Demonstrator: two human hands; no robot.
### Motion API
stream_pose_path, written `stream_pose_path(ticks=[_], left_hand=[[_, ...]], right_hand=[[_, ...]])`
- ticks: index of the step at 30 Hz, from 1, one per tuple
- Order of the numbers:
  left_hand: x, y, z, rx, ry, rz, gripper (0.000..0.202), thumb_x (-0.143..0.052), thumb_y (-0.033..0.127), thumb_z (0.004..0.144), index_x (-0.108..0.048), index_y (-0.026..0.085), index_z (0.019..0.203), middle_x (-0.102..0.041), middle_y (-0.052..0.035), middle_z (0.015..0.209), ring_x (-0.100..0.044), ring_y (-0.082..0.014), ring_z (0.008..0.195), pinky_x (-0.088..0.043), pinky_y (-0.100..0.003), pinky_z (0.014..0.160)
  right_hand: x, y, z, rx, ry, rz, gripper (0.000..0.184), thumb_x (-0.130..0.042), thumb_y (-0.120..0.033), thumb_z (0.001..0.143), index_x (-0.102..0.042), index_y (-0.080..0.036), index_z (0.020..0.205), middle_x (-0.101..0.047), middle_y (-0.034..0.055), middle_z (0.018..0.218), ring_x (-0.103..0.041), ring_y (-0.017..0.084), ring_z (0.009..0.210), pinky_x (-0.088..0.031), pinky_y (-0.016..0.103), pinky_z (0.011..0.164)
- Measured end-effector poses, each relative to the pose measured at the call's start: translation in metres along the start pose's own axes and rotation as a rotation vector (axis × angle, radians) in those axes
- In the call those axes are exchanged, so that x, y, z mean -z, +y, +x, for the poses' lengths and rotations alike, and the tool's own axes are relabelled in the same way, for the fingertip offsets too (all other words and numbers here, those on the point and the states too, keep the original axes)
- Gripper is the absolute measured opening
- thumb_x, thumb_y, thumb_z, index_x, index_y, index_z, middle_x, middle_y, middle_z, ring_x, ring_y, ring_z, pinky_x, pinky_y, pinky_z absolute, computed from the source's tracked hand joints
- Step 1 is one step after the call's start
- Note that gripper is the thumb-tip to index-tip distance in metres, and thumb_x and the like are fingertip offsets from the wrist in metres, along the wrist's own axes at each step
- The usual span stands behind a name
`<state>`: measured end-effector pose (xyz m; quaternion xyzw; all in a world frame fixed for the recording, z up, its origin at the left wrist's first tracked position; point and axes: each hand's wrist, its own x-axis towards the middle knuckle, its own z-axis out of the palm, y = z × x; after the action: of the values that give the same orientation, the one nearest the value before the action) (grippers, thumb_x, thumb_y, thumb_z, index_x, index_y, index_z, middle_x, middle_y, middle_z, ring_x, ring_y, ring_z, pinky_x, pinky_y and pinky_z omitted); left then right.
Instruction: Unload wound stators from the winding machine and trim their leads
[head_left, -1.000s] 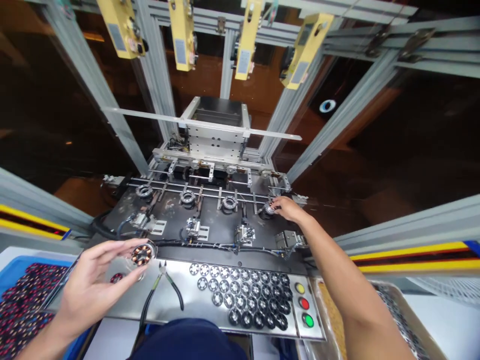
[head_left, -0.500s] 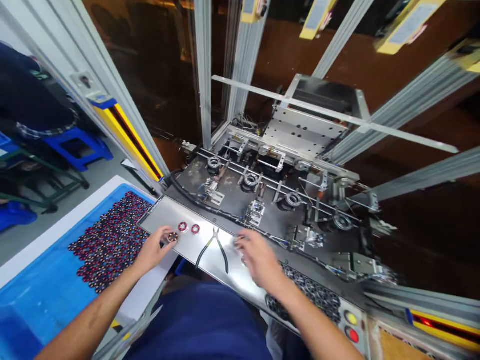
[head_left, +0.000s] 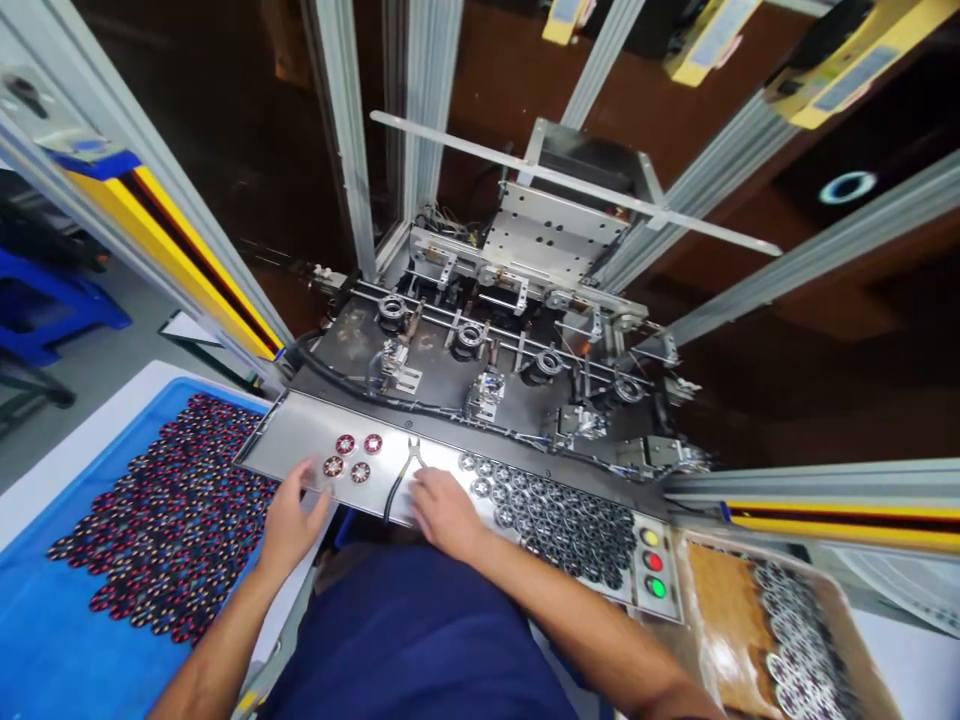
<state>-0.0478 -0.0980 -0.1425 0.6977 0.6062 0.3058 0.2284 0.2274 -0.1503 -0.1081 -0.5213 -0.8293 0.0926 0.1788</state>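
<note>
My right hand (head_left: 444, 512) is closed around one handle of the black-handled pliers (head_left: 395, 490), which lie on the metal tray (head_left: 289, 432) with their jaws pointing away from me; the other handle is hidden under the fingers. My left hand (head_left: 292, 522) is at the tray's front edge, thumb and fingers apart, holding nothing. Just beyond it lie two wound motor stators with red coils (head_left: 345, 444) and two with copper-coloured coils (head_left: 333, 467). Further right on the tray are many bare grey stators (head_left: 562, 520) in packed rows.
On the left, a blue bin (head_left: 30, 620) holds many wound stators. Behind the tray stands a winding machine with round holders (head_left: 470, 338). Buttons (head_left: 651, 562) sit at the tray's right end, beside a box (head_left: 724, 610) of grey stators. Yellow light barriers (head_left: 172, 250) flank the frame.
My left hand has let go of a copper-coloured stator, and two such stators now lie by the red ones. My right hand has moved left onto the pliers. The view has swung right.
</note>
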Motion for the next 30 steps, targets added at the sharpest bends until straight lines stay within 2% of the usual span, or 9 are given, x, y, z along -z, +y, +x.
stream_pose_path(ticks=[3, 5, 7, 10, 15, 20, 22, 26, 30], left_hand=[[0.021, 0.016, -0.011, 0.042, 0.045, 0.026, 0.056, -0.059, 0.043, 0.087, -0.048, 0.015, 0.134, -0.061, -0.0183, 0.126, -0.065, -0.0316, 0.105, -0.052, -0.051, 0.095], [0.03, 0.028, -0.012, 0.043, 0.054, 0.026, 0.057, -0.062, 0.041, 0.086, -0.047, 0.017, 0.136, -0.06, -0.0171, 0.129, -0.065, -0.0301, 0.106, -0.052, -0.049, 0.096], [0.035, 0.041, -0.008, 0.017, 0.064, 0.004, 0.058, -0.064, 0.04, 0.085, -0.046, 0.017, 0.136, -0.061, -0.016, 0.13, -0.066, -0.0282, 0.105, -0.052, -0.046, 0.096], [0.033, 0.061, 0.006, -0.053, 0.065, -0.038, 0.06, -0.067, 0.038, 0.084, -0.047, 0.016, 0.135, -0.062, -0.0159, 0.13, -0.066, -0.0267, 0.103, -0.053, -0.045, 0.096], [0.031, 0.09, 0.024, -0.148, 0.017, -0.029, 0.056, -0.068, 0.035, 0.084, -0.05, 0.017, 0.134, -0.063, -0.0141, 0.13, -0.067, -0.025, 0.101, -0.054, -0.043, 0.096], [0.034, 0.104, 0.027, -0.192, -0.029, -0.038, 0.049, -0.068, 0.033, 0.084, -0.055, 0.019, 0.129, -0.067, -0.0112, 0.124, -0.067, -0.0238, 0.1, -0.051, -0.042, 0.098], [0.035, 0.109, 0.028, -0.135, -0.086, -0.101, 0.046, -0.069, 0.034, 0.082, -0.058, 0.02, 0.125, -0.068, -0.0102, 0.122, -0.067, -0.0248, 0.103, -0.048, -0.043, 0.101], [0.028, 0.13, 0.034, 0.108, -0.395, -0.377, 0.045, -0.075, 0.039, 0.076, -0.066, 0.021, 0.116, -0.069, -0.0101, 0.118, -0.063, -0.0273, 0.105, -0.039, -0.049, 0.108], [0.018, 0.169, 0.039, 0.147, -0.737, -0.619, 0.047, -0.075, 0.048, 0.074, -0.072, 0.021, 0.113, -0.074, -0.0109, 0.105, -0.068, -0.0258, 0.092, -0.052, -0.043, 0.09]], right_hand=[[0.033, 0.02, -0.071, -0.209, 0.13, -0.049, 0.024, -0.052, -0.017, 0.093, -0.059, -0.014, 0.115, -0.063, 0.0159, 0.112, -0.059, 0.026, 0.105, -0.053, 0.045, 0.091], [0.046, 0.027, -0.111, -0.327, 0.195, -0.086, 0.024, -0.051, -0.015, 0.093, -0.059, -0.015, 0.116, -0.063, 0.0151, 0.108, -0.061, 0.026, 0.101, -0.055, 0.046, 0.087], [0.048, 0.027, -0.139, -0.415, 0.234, -0.121, 0.025, -0.05, -0.015, 0.094, -0.058, -0.017, 0.117, -0.062, 0.0143, 0.106, -0.062, 0.027, 0.099, -0.056, 0.048, 0.084], [0.036, 0.023, -0.154, -0.488, 0.243, -0.161, 0.029, -0.054, -0.017, 0.092, -0.058, -0.018, 0.12, -0.059, 0.0161, 0.116, -0.058, 0.03, 0.109, -0.055, 0.052, 0.088], [0.021, 0.02, -0.14, -0.504, 0.191, -0.183, 0.018, -0.06, -0.016, 0.089, -0.064, -0.017, 0.107, -0.058, 0.0171, 0.122, -0.051, 0.034, 0.119, -0.048, 0.056, 0.095], [0.031, 0.025, -0.13, -0.397, 0.09, -0.132, 0.022, -0.066, -0.016, 0.085, -0.063, -0.016, 0.107, -0.065, 0.0138, 0.109, -0.056, 0.03, 0.1, -0.049, 0.047, 0.083], [0.037, 0.03, -0.128, -0.324, 0.062, -0.106, 0.019, -0.066, -0.015, 0.085, -0.063, -0.017, 0.104, -0.066, 0.0107, 0.097, -0.057, 0.026, 0.091, -0.049, 0.043, 0.079], [0.053, 0.036, -0.106, -0.181, 0.085, -0.046, 0.013, -0.062, -0.019, 0.085, -0.063, -0.016, 0.098, -0.066, 0.0105, 0.091, -0.057, 0.024, 0.085, -0.049, 0.04, 0.078], [0.09, 0.021, -0.046, -0.031, 0.186, 0.04, 0.024, -0.058, -0.028, 0.086, -0.061, -0.015, 0.106, -0.066, 0.0108, 0.093, -0.057, 0.023, 0.087, -0.05, 0.039, 0.078]])
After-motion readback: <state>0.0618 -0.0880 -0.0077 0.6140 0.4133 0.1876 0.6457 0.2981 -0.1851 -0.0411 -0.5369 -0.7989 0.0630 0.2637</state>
